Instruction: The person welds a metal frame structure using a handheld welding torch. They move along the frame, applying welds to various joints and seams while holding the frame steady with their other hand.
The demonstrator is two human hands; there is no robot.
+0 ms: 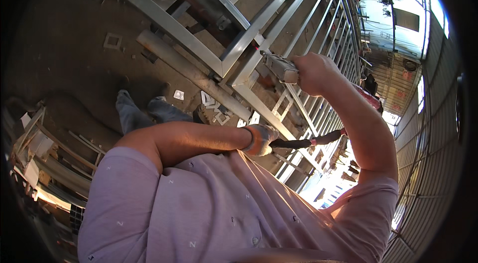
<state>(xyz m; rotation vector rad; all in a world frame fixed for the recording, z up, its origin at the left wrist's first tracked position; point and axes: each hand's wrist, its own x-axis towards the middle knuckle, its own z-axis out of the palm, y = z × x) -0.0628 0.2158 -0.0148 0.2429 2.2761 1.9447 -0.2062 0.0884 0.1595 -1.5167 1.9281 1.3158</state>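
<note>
Snugly round a grey tool (283, 68), right hand (316, 73) beside a gapped frame edge (251, 66) (left hand (260, 140) round dark cable (293, 143))

I was in a metalworking shop, a rough shed by the look of it. Long metal frames (164, 24) of square tube stretched away in front of me, and rows of parallel bars (314, 14) ran off to the far right. A round pipe (194, 75) lay on the dark, dirty floor (64, 59), with a square metal plate (179, 95) and a square ring (113, 41) scattered about. To my left, lengths of stock and scrap (40, 141) were heaped together. A thick dark cable (294, 143) trailed near me, and ribbed sheeting (440, 128) enclosed the right side.
</note>
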